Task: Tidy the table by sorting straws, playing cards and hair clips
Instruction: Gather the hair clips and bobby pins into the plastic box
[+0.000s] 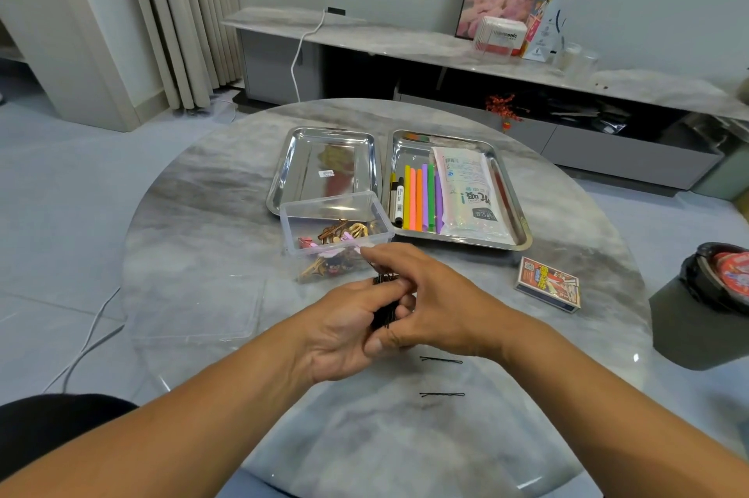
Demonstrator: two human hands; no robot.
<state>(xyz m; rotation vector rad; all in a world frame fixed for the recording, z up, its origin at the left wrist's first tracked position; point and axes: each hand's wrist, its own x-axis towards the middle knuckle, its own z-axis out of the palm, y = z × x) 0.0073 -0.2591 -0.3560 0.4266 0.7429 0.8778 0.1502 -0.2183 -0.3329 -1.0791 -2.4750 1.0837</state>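
My left hand (344, 331) grips a bundle of black bobby pins (384, 309) in its curled fingers. My right hand (429, 290) lies over the bundle and pinches it from the right. Two loose black bobby pins (441, 360) (442, 394) lie on the table just below my right wrist. A clear plastic box (336, 236) with several brown and pink hair clips stands just beyond my hands. The right steel tray (523, 221) holds coloured straws (421, 197), two marker pens and a bag of straws (466, 193). A box of playing cards (548, 284) lies right of my hands.
An empty steel tray (283, 173) sits behind the clear box. A clear lid (194, 307) lies flat on the table's left side. A dark bin (705, 307) with a black liner stands past the table's right edge. A marble sideboard runs along the back wall.
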